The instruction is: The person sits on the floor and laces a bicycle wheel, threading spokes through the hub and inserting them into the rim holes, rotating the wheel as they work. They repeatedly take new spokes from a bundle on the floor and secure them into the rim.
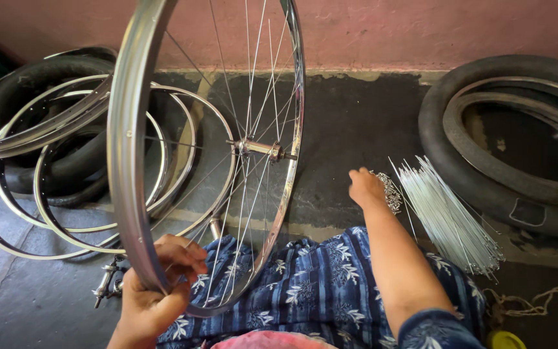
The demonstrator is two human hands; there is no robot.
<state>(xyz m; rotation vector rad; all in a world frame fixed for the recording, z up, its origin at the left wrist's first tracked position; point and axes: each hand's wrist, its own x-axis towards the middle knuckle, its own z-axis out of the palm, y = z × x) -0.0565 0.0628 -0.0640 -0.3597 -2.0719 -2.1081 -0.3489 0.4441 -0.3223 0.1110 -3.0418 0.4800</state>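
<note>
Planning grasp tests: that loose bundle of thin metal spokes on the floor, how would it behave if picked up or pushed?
The spoke bundle is unbound and fanned, so it would likely scatter or slide apart if pushed. Each spoke looks thin and long, probably springy rather than rigid. The smooth round wires may roll on the floor and slip from a loose grip. The right hand rests just beside them.

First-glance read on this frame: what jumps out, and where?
A shiny spoked wheel rim stands upright, filling the left-centre foreground, gripped at its lower edge by the left hand. The right hand reaches to a small pile of spoke nipples beside a fanned bundle of loose spokes on the floor. Bare rims lean stacked at far left.
</note>
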